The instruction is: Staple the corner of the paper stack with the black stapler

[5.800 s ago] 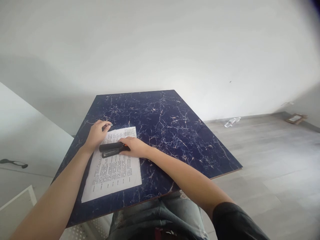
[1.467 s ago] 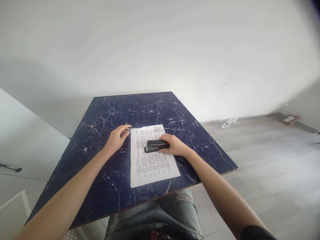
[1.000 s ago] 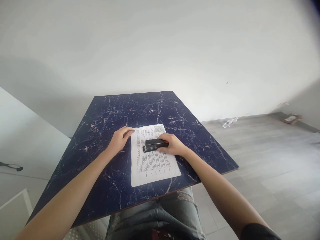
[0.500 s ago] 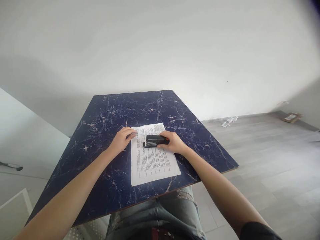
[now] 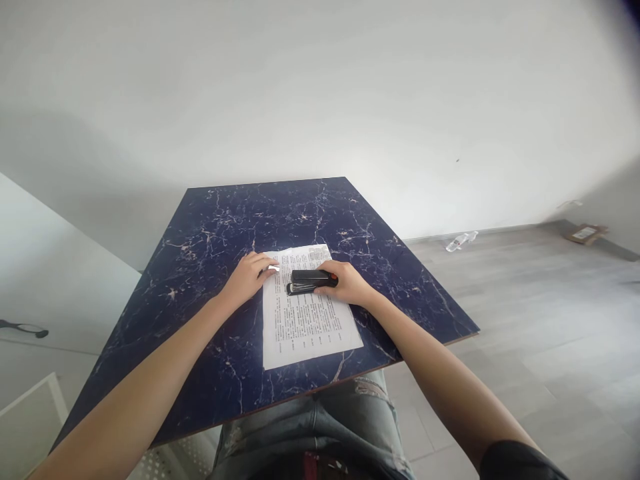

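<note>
A white printed sheet of paper (image 5: 310,333) lies on the dark blue marbled table (image 5: 260,217); whether more sheets are under it I cannot tell. My left hand (image 5: 247,277) is at the paper's left edge near the far corner, thumb and fingers closed on it, with a bit of white edge showing between them. A black stapler (image 5: 309,276) rests sideways over the printed text, its jaws apart and pointing left. My right hand (image 5: 347,283) is wrapped round the stapler's right end, which hides part of it.
Behind the table rises a white wall (image 5: 280,93). On the grey floor (image 5: 525,313) to the right lie a clear plastic bottle (image 5: 456,243) and a brown cardboard piece (image 5: 585,233). The table's near edge meets my jeans (image 5: 310,427).
My left hand has shifted slightly to the right, and more white paper edge shows between its thumb and fingers. The right hand and stapler have hardly moved.
</note>
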A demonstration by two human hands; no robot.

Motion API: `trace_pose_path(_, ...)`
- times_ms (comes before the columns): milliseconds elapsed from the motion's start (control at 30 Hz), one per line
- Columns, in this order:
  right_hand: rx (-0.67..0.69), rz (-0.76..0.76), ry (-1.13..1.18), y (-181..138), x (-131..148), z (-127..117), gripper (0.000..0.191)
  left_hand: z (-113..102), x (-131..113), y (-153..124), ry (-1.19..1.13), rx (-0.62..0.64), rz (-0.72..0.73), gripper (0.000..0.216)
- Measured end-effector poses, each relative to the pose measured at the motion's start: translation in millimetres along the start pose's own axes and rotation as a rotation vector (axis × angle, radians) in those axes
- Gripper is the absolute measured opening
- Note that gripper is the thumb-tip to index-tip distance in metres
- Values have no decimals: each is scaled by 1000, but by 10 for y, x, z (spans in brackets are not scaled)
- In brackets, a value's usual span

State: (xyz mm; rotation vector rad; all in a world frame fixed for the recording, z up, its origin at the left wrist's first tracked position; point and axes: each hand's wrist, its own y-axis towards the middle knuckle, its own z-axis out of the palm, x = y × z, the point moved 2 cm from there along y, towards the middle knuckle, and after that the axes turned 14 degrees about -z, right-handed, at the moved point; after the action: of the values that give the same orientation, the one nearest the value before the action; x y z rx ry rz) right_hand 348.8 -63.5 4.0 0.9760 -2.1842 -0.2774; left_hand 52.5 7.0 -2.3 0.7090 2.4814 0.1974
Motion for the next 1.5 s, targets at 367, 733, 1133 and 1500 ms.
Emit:
trace_pose_path(367,2,12,22,7,-3,-1,29,17,27,13,3,-8,-15,21)
trace_pose_path(733,-224,296,408,-78,-118,-233,51,7,-8,1,72,0,-40,20)
trace_pose_path(1133,-51,523,641,-82,-94,-60,37,-12,-40,-4,-6,-32,-45,24)
trace_pose_path(1500,-52,431,528,-76,-60,-71,35,-181,7,-23,-342,-64,-199,31)
